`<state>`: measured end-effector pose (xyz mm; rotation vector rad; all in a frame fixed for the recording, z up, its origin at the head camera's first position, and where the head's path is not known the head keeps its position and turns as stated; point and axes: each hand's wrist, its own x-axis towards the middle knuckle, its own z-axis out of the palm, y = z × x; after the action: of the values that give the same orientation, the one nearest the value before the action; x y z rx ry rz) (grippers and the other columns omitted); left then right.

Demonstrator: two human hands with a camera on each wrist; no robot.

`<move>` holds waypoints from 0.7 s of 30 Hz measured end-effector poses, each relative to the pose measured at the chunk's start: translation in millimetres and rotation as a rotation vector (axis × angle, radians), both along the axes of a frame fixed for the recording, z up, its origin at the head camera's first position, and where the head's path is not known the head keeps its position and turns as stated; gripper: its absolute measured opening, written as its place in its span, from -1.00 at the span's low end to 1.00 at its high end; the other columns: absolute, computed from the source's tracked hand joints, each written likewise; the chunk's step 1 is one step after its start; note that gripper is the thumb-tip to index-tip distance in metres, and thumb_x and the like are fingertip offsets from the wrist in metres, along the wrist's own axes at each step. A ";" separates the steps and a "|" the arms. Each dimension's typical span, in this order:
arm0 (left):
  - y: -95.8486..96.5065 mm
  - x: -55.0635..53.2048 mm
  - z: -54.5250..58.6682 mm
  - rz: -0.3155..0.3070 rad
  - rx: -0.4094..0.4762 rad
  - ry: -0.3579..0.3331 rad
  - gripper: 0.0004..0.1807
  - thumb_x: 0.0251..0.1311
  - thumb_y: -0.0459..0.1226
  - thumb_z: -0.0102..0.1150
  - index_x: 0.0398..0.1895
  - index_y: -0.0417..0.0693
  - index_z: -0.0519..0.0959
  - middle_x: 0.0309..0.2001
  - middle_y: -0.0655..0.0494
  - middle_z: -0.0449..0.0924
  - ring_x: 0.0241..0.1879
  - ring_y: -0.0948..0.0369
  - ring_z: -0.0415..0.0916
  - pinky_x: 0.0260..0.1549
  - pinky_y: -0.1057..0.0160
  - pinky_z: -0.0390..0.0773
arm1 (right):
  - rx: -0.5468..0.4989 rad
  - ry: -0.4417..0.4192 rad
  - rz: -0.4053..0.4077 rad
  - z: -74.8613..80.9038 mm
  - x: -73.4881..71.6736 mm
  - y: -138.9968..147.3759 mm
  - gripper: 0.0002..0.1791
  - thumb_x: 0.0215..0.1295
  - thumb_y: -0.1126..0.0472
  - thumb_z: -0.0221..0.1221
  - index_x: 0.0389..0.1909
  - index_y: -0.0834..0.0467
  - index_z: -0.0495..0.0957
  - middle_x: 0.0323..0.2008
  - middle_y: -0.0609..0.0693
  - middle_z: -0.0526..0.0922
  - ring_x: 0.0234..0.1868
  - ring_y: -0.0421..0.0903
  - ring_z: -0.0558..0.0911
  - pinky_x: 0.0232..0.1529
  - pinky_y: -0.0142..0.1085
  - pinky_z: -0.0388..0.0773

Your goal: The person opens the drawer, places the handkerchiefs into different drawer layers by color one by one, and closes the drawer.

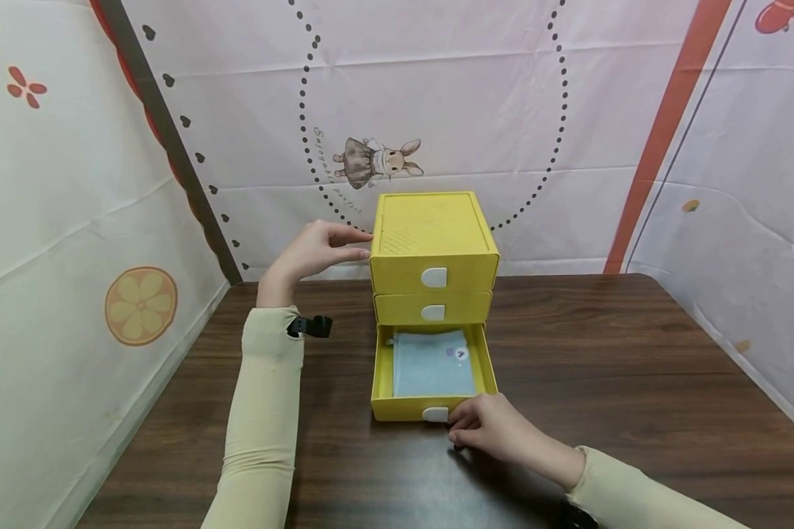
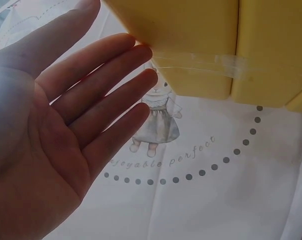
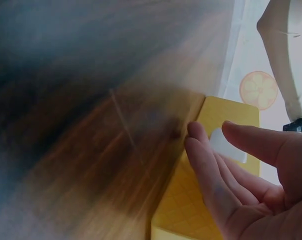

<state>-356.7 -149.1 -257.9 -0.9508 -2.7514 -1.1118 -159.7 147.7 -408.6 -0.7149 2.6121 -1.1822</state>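
A yellow drawer unit (image 1: pixel 434 224) with three tiers stands on the table. Its bottom drawer (image 1: pixel 406 408) is pulled out, and a pale blue zip pouch (image 1: pixel 433 365) lies flat inside. At the unit's upper left side is my left hand (image 1: pixel 314 253), fingers extended, fingertips right at the wall; the left wrist view shows its palm facing the yellow side. My right hand (image 1: pixel 492 426) is at the bottom drawer's front, beside the white tab handle (image 1: pixel 435 414). In the right wrist view, thumb and fingers stand apart with the handle showing between them.
The two upper drawers, each with a white tab (image 1: pixel 433 277), are closed. Clear tape (image 2: pixel 201 62) runs along the unit's side. Behind the dark wooden table (image 1: pixel 582 353) hangs a printed cloth (image 1: pixel 437 110), with more cloth on both sides.
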 end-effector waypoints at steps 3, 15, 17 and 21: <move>0.1 0.1 0.7 0.001 -0.004 -0.003 -0.52 0.05 0.11 0.29 0.03 0.18 0.63 0.06 0.13 0.61 -0.02 0.22 0.58 0.00 0.13 0.55 | 0.009 0.025 -0.025 -1.6 -3.0 -0.7 -0.83 0.13 0.27 0.30 -0.28 0.27 0.67 -0.45 -0.02 0.74 -0.40 -0.26 0.70 -0.41 -0.48 0.55; 0.3 -0.1 0.5 -0.005 0.004 -0.003 -0.53 0.05 0.10 0.30 0.03 0.17 0.63 0.06 0.11 0.61 -0.02 0.19 0.58 -0.01 0.13 0.55 | -0.001 0.090 -0.113 -8.0 -20.6 -4.6 -0.90 0.09 0.31 0.31 -0.37 0.25 0.69 -0.49 -0.02 0.74 -0.45 -0.25 0.69 -0.47 -0.49 0.54; 0.0 0.2 0.5 -0.005 0.003 0.000 -0.53 0.05 0.11 0.30 0.03 0.17 0.63 0.07 0.12 0.61 -0.02 0.21 0.58 0.00 0.13 0.55 | -0.015 0.087 -0.126 -9.2 -23.7 -4.7 -0.91 0.10 0.31 0.31 -0.37 0.25 0.69 -0.49 -0.01 0.74 -0.47 -0.26 0.68 -0.49 -0.48 0.54; -0.2 0.2 0.5 -0.004 0.004 0.001 -0.53 0.06 0.10 0.30 0.03 0.17 0.63 0.05 0.14 0.61 -0.02 0.22 0.58 -0.01 0.12 0.55 | -0.038 0.070 -0.156 -10.2 -28.4 -5.2 -0.92 0.11 0.31 0.30 -0.38 0.23 0.70 -0.51 -0.03 0.74 -0.52 -0.23 0.67 -0.51 -0.45 0.56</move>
<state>-356.4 -149.3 -257.4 -0.9572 -2.7464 -1.1166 -188.1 142.5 -418.8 -0.5782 2.7537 -1.2745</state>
